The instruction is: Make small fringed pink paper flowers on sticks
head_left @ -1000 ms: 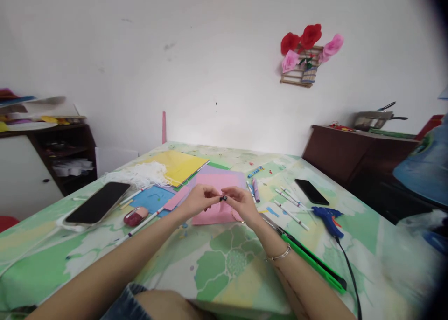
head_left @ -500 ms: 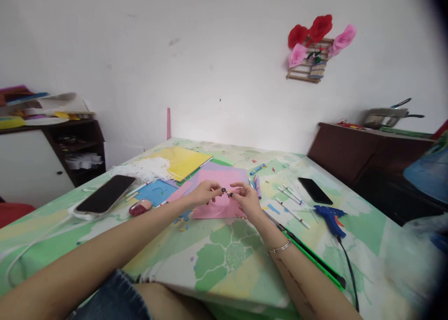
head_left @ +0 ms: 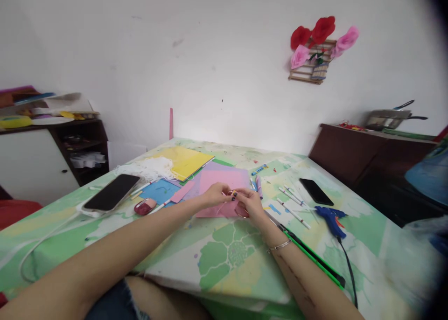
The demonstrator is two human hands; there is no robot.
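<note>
Over a pink sheet (head_left: 210, 182) on the table, my left hand (head_left: 217, 194) and my right hand (head_left: 250, 202) meet at the fingertips. Both hands are pinched around a tiny item with a bit of yellow, too small to name. A thin white string shows by the fingers of my left hand. Below my right hand, a dark reddish ring shape (head_left: 241, 211) is partly visible; whether it is held cannot be told. A purple sheet (head_left: 200, 176) lies under the pink one.
Left are a phone (head_left: 112, 192), a red-and-pink mouse (head_left: 144, 206), white string (head_left: 157, 167) and a yellow folder (head_left: 191, 160). Right are pens (head_left: 293, 213), a black phone (head_left: 316, 191), a blue glue gun (head_left: 331, 218) with cord and a green-edged black tool (head_left: 311, 254).
My hands have come together, with the left moving right and the fingertips now touching. The view has shifted slightly to the left.
</note>
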